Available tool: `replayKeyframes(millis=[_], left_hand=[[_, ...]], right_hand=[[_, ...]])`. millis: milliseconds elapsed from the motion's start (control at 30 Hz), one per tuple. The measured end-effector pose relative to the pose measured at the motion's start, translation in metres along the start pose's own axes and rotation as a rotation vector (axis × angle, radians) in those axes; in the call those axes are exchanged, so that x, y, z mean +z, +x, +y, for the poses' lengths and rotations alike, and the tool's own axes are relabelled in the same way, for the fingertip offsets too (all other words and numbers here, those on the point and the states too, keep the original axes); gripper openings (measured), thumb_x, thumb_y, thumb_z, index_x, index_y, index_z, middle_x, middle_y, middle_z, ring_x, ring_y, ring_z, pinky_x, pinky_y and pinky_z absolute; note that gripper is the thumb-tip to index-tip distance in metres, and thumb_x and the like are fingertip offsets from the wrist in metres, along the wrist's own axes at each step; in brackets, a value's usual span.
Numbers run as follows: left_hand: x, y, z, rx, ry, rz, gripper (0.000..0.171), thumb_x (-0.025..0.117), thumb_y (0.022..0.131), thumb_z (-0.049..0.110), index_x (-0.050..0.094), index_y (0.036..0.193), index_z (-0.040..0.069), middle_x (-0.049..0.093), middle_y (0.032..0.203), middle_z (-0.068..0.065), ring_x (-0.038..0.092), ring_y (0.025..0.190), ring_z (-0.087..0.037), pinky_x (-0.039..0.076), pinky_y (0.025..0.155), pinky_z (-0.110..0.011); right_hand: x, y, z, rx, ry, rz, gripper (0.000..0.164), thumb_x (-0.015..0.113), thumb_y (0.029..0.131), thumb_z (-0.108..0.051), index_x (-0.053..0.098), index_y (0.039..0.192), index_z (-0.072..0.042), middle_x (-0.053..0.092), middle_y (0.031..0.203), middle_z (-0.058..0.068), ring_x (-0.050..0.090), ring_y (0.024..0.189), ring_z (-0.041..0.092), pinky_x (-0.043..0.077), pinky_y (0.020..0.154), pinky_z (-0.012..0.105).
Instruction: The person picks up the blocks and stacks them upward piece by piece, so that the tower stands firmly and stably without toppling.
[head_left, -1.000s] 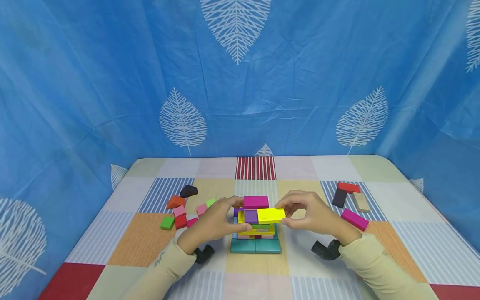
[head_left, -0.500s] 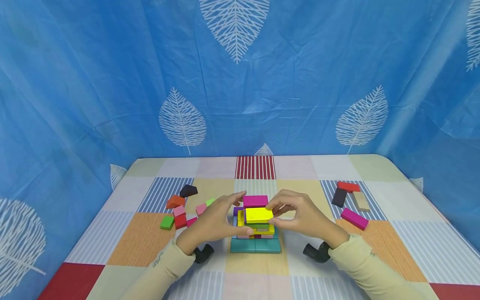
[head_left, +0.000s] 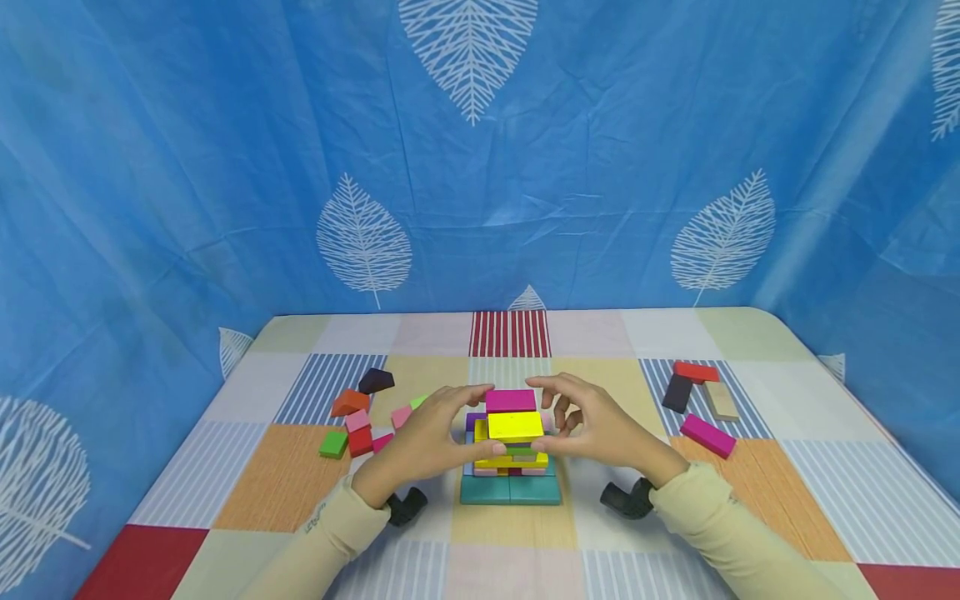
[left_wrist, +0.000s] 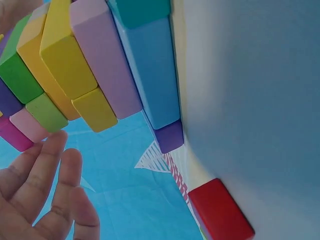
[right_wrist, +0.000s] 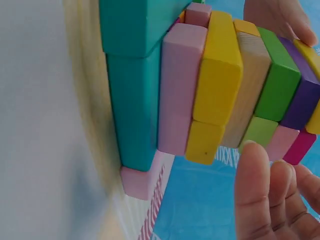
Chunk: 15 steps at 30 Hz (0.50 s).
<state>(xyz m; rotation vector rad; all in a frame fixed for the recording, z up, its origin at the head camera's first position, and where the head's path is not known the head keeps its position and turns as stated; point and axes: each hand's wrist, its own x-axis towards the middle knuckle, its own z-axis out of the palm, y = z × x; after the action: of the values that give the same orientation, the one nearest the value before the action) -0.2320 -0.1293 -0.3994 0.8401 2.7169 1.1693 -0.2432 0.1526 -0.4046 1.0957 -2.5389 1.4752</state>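
Observation:
A block tower of many colours stands mid-table in the head view, on a teal block base. A yellow block lies on top at the front, with a magenta block behind it. My left hand reaches around the left side, thumb by the front and fingers at the back; in the left wrist view its fingers touch or nearly touch the upper blocks. Along the right side, my right hand is spread with nothing between thumb and fingers. The right wrist view shows a fingertip close to the light green block.
Left of the tower lie loose blocks, among them a green block, an orange block and a black block. To the right are a red block, a dark block, a plain wooden block and a magenta block.
My right hand carried the yellow block leftward onto the tower front, over the purple block, and let it go. Its fingers have spread since. The left hand has stayed nearly still.

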Motion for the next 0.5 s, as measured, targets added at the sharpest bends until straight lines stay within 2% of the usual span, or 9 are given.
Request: replayKeyframes(millis=[233,500], left_hand=[[0.0009,-0.0001,-0.0015,-0.006,0.009,0.005,0.079,0.084,0.093,0.044,0.056,0.155,0.006,0.064,0.15,-0.012,0.057,0.138,-0.033,0.05,0.109,-0.064],[0.0005,-0.0006,-0.0016,-0.006,0.0,0.002,0.077,0.083,0.093,0.041,0.056,0.155,0.006,0.065,0.147,-0.012,0.06,0.133,-0.032,0.053,0.108,-0.062]], right_hand=[[0.0031,0.0008,0.0012,0.035,0.011,-0.014,0.062,0.089,0.089,-0.012,0.061,0.141,0.005,0.06,0.104,0.01,0.061,0.077,0.021,0.061,0.07,0.027],[0.005,0.0011,0.0005,0.074,0.018,-0.036,0.064,0.088,0.09,-0.011,0.057,0.143,0.007,0.06,0.105,0.014,0.061,0.079,0.019,0.06,0.071,0.027]])
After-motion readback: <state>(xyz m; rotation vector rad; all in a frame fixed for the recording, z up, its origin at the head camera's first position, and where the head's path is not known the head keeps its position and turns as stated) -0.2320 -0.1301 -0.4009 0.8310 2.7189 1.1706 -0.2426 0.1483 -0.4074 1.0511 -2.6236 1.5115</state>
